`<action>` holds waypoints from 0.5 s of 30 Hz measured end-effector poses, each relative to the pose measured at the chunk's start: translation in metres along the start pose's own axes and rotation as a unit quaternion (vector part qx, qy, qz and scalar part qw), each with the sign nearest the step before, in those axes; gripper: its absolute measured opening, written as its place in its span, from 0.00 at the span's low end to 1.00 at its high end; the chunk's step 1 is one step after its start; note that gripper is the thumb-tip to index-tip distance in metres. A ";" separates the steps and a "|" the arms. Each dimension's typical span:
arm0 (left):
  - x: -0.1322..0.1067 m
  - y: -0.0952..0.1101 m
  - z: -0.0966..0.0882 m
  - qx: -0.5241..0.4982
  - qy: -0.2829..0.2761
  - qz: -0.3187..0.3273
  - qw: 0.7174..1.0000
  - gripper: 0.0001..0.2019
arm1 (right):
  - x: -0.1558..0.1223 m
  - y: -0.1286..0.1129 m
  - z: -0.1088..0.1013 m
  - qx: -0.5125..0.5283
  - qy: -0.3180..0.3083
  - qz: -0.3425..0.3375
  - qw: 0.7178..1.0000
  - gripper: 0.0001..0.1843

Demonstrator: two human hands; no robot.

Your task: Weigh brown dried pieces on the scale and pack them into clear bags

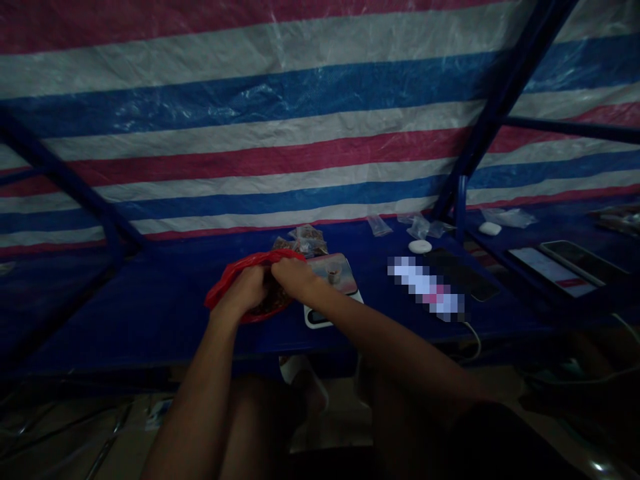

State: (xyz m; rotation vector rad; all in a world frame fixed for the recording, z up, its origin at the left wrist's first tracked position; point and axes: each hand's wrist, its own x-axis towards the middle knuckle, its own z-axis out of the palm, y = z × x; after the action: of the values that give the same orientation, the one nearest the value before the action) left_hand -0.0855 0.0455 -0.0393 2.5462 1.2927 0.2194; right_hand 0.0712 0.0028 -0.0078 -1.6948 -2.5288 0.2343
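Note:
Both of my hands are on a red plastic bag [227, 283] that lies on the blue table [165, 300]. My left hand [246, 288] grips the bag's rim at its middle, fingers curled. My right hand [294, 277] pinches the bag's upper right edge, fingers closed. Dark brownish contents show inside the bag between my hands. Just right of the bag sits a small white scale [333, 287] with something small on its platform. Behind it lie small clear packets [307, 240] filled with brown bits.
A phone with a cable [430, 290] lies to the right, a dark phone [463, 273] beside it, two more phones [565, 267] farther right. A white round case [420, 246], a white earbud case [489, 229] and empty clear bags [420, 225] sit by the striped tarp [280, 133]. Blue frame bars [495, 107] slant upward.

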 end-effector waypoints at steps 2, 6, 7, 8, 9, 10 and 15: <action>-0.004 0.001 -0.002 -0.020 0.011 -0.004 1.000 0.19 | 0.000 0.002 -0.001 0.003 0.011 -0.009 1.000 0.19; -0.009 0.006 -0.008 -0.019 0.017 -0.050 0.998 0.12 | -0.004 0.008 -0.007 0.018 0.045 -0.026 0.998 0.18; -0.010 0.008 -0.010 -0.014 0.020 -0.056 0.998 0.11 | -0.007 0.012 -0.011 0.023 0.052 -0.028 0.998 0.18; -0.011 0.010 -0.012 -0.010 0.023 -0.057 0.998 0.11 | -0.012 0.016 -0.016 0.031 0.057 -0.031 0.997 0.17; -0.012 0.012 -0.013 -0.009 0.027 -0.054 0.998 0.10 | -0.018 0.022 -0.022 0.041 0.063 -0.035 0.997 0.16; -0.013 0.013 -0.014 -0.009 0.030 -0.048 0.998 0.10 | -0.026 0.028 -0.028 0.054 0.073 -0.041 0.995 0.15; -0.014 0.016 -0.014 -0.045 0.039 -0.016 0.998 0.11 | -0.066 0.069 -0.050 0.116 0.108 -0.027 0.987 0.12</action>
State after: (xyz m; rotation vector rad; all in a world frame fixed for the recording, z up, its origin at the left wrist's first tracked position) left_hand -0.0853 0.0274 -0.0209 2.4631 1.3194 0.3656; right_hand 0.1667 -0.0288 0.0300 -1.4768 -2.2884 0.3083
